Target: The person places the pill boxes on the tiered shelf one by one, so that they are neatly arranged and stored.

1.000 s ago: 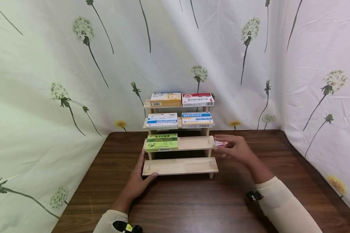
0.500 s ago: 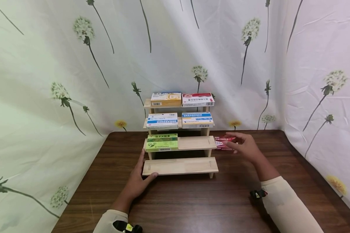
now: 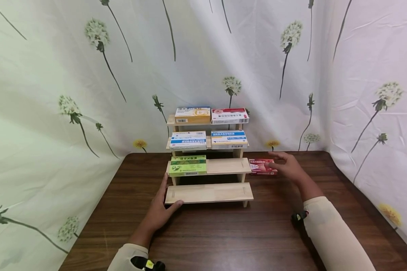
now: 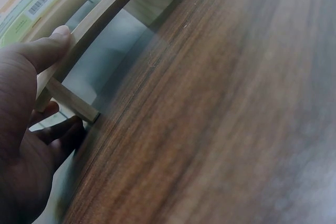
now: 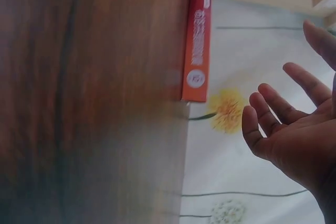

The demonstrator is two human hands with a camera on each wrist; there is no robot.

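A wooden stepped display stand (image 3: 209, 192) stands on the table with medicine boxes on its upper steps. My left hand (image 3: 158, 212) holds the left end of its bottom step. In the left wrist view, the thumb (image 4: 50, 51) lies on the step and the other fingers are lower, beside the leg. A red medicine box (image 3: 262, 166) lies on the table just right of the stand. My right hand (image 3: 288, 169) is just above the box's right end. The right wrist view shows its fingers (image 5: 281, 103) spread and loosely bent, apart from the red box (image 5: 197, 45).
The top step bears a yellow-and-white box (image 3: 192, 114) and a red-and-white box (image 3: 230, 115). Two blue-and-white boxes (image 3: 188, 140) sit one step lower. A green box (image 3: 187, 165) occupies the third step's left half. A dandelion-print cloth (image 3: 196, 75) hangs behind the dark wooden table (image 3: 217, 237).
My right hand has let go of the red box and drawn back to the right, so more of the box shows. My left hand and the stand stay in place.
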